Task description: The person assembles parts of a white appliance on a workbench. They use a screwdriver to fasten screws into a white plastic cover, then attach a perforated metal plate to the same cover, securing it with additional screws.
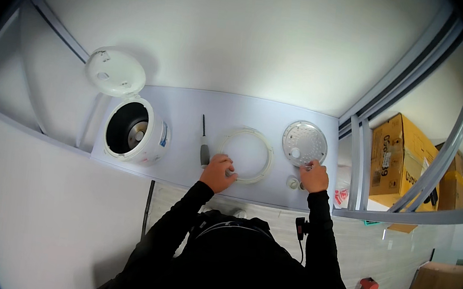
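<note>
My left hand (217, 173) is curled over the lower left edge of a white plastic ring (271, 157), its thumb on the inner side. Just left of that hand lies a screwdriver (204, 154) with a grey handle and dark shaft. My right hand (315, 177) is closed, fingertips together at the lower edge of a round, dimpled metal inner lid (306, 141); what they pinch is hidden. Small round whitish parts (293, 182) sit beside my right hand, partly covered by it.
On the table's left stands a white rice cooker (156, 139) with its lid (116, 71) tipped back and dark interior showing. The pale table (191, 98) meets a wall behind. At right are a metal frame (360, 163) and cardboard boxes (402, 157). A red object (366, 288) rests on the floor.
</note>
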Available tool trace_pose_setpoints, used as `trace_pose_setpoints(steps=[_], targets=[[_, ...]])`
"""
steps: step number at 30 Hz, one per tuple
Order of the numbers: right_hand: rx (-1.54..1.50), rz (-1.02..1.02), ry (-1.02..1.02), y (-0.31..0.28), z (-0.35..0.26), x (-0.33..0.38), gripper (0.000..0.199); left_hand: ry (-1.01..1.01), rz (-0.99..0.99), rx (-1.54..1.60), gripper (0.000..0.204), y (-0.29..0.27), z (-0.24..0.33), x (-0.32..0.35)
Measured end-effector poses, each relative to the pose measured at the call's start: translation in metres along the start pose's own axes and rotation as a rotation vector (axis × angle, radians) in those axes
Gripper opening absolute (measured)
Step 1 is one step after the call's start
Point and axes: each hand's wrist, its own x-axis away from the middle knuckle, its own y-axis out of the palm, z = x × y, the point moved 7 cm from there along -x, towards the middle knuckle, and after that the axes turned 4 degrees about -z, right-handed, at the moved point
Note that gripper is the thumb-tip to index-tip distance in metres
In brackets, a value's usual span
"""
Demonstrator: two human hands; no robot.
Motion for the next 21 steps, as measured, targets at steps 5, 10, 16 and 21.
trace_pose_setpoints(steps=[5, 10, 16, 21], targets=[[0.029, 0.01, 0.027, -0.003, 0.0, -0.004, 0.042, -0.014, -0.01, 0.035, 0.022, -0.002, -0.002, -0.003], [-0.001, 0.129, -0.034, -0.012, 0.003, -0.008, 0.037, -0.042, -0.026, 0.053, 0.023, 0.001, -0.006, -0.004], [0.018, 0.184, 0.085, -0.018, 0.025, -0.024, 0.04, -0.02, -0.011, 0.034, 0.023, 0.003, -0.007, -0.007], [0.042, 0.057, 0.196, -0.004, 0.046, -0.042, 0.041, 0.002, 0.021, 0.021, 0.024, 0.002, -0.008, -0.005]])
